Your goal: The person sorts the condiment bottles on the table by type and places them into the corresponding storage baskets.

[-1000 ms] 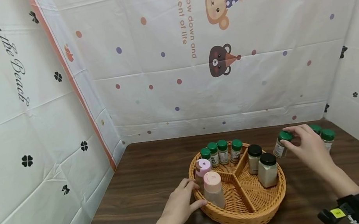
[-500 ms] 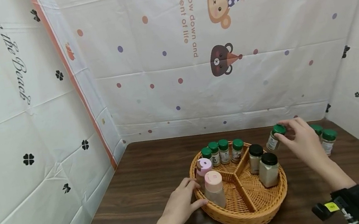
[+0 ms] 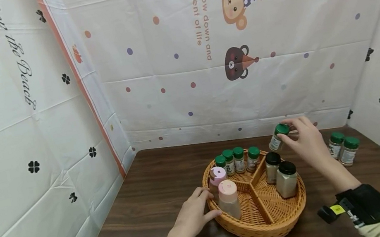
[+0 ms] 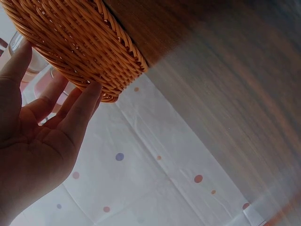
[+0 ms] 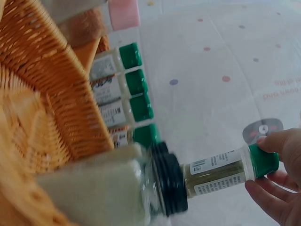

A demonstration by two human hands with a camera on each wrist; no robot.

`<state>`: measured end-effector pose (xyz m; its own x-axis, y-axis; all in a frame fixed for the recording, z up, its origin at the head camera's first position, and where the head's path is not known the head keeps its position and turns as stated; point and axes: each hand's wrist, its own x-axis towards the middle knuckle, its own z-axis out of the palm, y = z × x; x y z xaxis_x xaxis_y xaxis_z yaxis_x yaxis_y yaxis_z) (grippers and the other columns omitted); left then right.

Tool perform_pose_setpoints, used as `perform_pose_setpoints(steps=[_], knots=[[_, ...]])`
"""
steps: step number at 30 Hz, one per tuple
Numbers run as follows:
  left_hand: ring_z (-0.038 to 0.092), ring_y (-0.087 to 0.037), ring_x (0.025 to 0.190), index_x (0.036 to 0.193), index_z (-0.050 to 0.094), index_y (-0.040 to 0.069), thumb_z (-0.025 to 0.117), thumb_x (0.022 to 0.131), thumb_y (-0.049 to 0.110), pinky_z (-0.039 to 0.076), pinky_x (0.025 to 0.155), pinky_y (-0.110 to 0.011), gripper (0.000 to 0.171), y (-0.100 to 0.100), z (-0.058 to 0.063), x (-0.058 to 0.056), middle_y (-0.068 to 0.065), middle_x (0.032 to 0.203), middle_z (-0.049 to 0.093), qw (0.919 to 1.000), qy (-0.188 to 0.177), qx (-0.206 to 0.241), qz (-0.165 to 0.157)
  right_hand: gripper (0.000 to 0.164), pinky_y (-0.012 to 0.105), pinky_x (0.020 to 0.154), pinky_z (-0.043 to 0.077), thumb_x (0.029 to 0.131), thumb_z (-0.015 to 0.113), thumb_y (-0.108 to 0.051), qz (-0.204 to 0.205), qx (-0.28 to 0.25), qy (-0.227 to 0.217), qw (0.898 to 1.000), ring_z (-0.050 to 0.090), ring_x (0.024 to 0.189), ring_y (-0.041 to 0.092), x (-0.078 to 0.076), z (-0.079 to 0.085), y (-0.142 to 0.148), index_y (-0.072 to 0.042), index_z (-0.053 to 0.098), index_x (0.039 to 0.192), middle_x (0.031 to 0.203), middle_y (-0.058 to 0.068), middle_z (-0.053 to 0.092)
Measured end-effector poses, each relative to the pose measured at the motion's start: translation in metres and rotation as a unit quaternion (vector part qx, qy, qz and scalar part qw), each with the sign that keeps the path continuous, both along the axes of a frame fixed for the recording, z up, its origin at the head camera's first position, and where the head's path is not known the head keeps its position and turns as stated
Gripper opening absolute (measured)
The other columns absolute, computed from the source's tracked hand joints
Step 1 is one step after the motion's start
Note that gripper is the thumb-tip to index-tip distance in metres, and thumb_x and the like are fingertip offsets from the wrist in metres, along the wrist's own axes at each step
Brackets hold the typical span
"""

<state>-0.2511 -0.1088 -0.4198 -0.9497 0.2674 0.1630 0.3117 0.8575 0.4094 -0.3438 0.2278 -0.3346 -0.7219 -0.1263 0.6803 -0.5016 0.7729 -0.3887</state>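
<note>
My right hand (image 3: 307, 141) pinches a small spice jar (image 3: 276, 139) by its green cap, holding it tilted beyond the basket's far right rim. In the right wrist view the jar (image 5: 218, 173) shows a white label and greenish-brown contents. My left hand (image 3: 191, 214) rests against the left rim of a round wicker basket (image 3: 258, 233); in the left wrist view its fairly straight fingers touch the rim (image 4: 89, 77). Inside, several green-capped jars (image 3: 239, 160) stand in the back compartment. Two black-capped jars (image 3: 286, 182) are in the right one, a pink-capped jar (image 3: 229, 200) and a lilac-capped jar (image 3: 217, 176) at left.
Two more green-capped jars (image 3: 348, 152) stand on the dark wooden table (image 3: 141, 210), right of the basket. Wicker dividers (image 3: 260, 203) split the basket into three compartments. White printed cloth (image 3: 173, 108) hangs behind and at both sides.
My right hand has lifted the green-capped jar and carried it left toward the basket, away from the two other jars. My left hand has stayed at the rim.
</note>
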Motion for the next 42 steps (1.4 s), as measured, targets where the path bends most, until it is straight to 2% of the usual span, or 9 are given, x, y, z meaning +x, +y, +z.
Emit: perform_pose_setpoints(steps=[7,15,28,38,42], knots=[[0.063,-0.015,0.098,0.116,0.064,0.015,0.075,0.086,0.045,0.057,0.084,-0.036,0.044,0.000,0.000,0.000,0.000,0.121,0.059,1.0000,0.000,0.002,-0.001,0.038,0.052,0.078,0.056,0.094,0.070,-0.013,0.014,-0.005,0.009,1.000,0.055,0.103,0.035,-0.004,0.004,-0.022,-0.001,0.058,0.128,0.116,0.020,0.053],[0.063,-0.015,0.097,0.116,0.064,0.016,0.075,0.086,0.046,0.057,0.083,-0.035,0.044,0.000,0.000,0.000,0.000,0.121,0.058,1.0000,-0.002,0.002,-0.002,0.037,0.047,0.081,0.059,0.093,0.070,-0.012,0.053,-0.010,-0.014,0.998,0.060,0.101,0.030,-0.008,-0.009,-0.044,-0.003,0.058,0.127,0.116,0.017,0.052],[0.063,-0.014,0.098,0.117,0.064,0.016,0.074,0.087,0.045,0.057,0.083,-0.035,0.043,-0.001,0.000,-0.001,0.000,0.121,0.058,1.0000,-0.003,0.004,0.002,0.035,0.045,0.083,0.058,0.093,0.071,-0.013,0.077,-0.003,-0.018,0.997,0.061,0.099,0.028,-0.007,-0.018,-0.064,-0.004,0.059,0.125,0.114,0.014,0.053],[0.063,-0.015,0.099,0.118,0.064,0.016,0.074,0.087,0.046,0.057,0.084,-0.036,0.045,0.000,-0.001,0.000,0.000,0.122,0.058,1.0000,-0.003,0.001,0.002,0.036,0.044,0.073,0.049,0.090,0.075,-0.019,0.049,0.039,-0.014,0.998,0.060,0.092,0.027,-0.014,-0.036,-0.070,-0.006,0.061,0.122,0.111,0.015,0.057],[0.064,-0.016,0.099,0.117,0.064,0.016,0.075,0.086,0.046,0.057,0.083,-0.036,0.045,0.000,0.000,0.000,0.000,0.122,0.058,1.0000,0.002,-0.001,-0.001,0.038,0.059,0.092,0.043,0.089,0.075,-0.020,0.042,0.043,-0.025,0.998,0.059,0.097,0.032,-0.016,-0.041,-0.071,-0.007,0.062,0.122,0.112,0.016,0.059]])
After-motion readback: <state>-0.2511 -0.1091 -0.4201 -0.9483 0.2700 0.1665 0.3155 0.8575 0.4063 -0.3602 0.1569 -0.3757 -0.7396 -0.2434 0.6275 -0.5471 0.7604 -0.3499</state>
